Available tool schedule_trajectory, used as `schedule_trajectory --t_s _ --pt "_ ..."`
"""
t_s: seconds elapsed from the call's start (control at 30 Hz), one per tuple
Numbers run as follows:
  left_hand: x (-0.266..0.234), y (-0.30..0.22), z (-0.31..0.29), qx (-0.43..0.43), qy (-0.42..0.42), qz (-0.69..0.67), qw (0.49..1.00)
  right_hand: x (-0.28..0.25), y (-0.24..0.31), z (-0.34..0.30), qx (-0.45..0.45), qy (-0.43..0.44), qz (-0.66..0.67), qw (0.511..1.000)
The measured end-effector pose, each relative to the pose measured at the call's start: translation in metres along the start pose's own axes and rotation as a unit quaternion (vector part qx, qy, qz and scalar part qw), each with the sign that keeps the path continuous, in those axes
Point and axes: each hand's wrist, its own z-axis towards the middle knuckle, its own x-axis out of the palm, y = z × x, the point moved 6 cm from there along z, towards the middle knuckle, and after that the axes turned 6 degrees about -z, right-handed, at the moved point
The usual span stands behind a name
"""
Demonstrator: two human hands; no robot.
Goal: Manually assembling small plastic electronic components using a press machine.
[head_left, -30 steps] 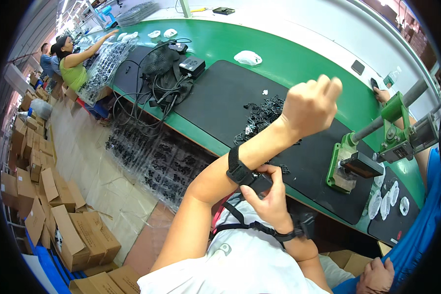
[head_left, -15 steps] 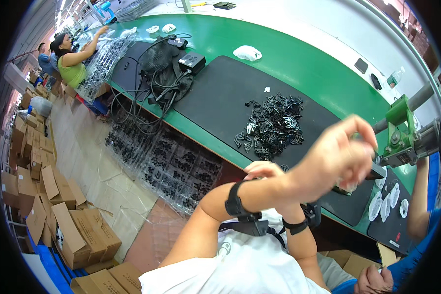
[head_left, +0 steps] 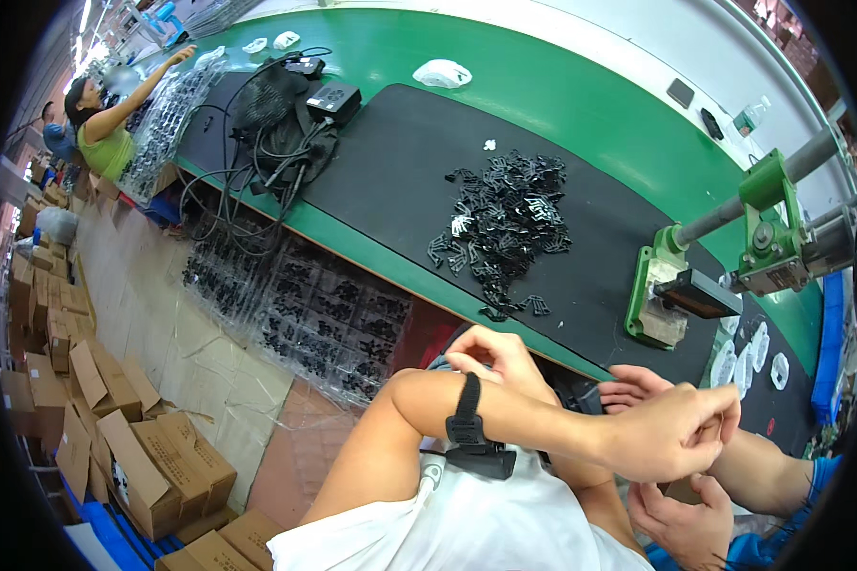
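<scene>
My left forearm, with a black strap, crosses over my right one. At its end my left hand has its fingers curled and the tips pinched together; what they hold, if anything, is hidden. It is between the hands of a person in a blue sleeve: one hand is behind it and the other below. My right hand is by the table's front edge, fingers bent inward, their contents out of sight. Beyond it, small black clip-like parts form a pile on the dark mat.
At the right of the mat stands a green hand press. White plastic-wrapped bundles are near it. Tangled cables and a black bag lie at the left. Sheets of packed black parts are below the table, cardboard boxes lower left.
My left hand has come down from in front of the press, between the other person's hands, which have moved in. My right hand has drawn slightly toward me. The view has shifted.
</scene>
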Motion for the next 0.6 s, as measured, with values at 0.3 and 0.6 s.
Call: schedule_trajectory --t_s 0.3,0.6 --pt "-0.055 -0.023 -0.023 0.108 -0.073 0.176 0.976 -0.068 0.090 -0.102 -0.190 0.206 0.298 0.913" --pt "-0.079 -0.018 -0.079 0.145 -0.131 0.304 0.932 -0.106 0.023 -0.096 -0.098 -0.209 0.120 0.966"
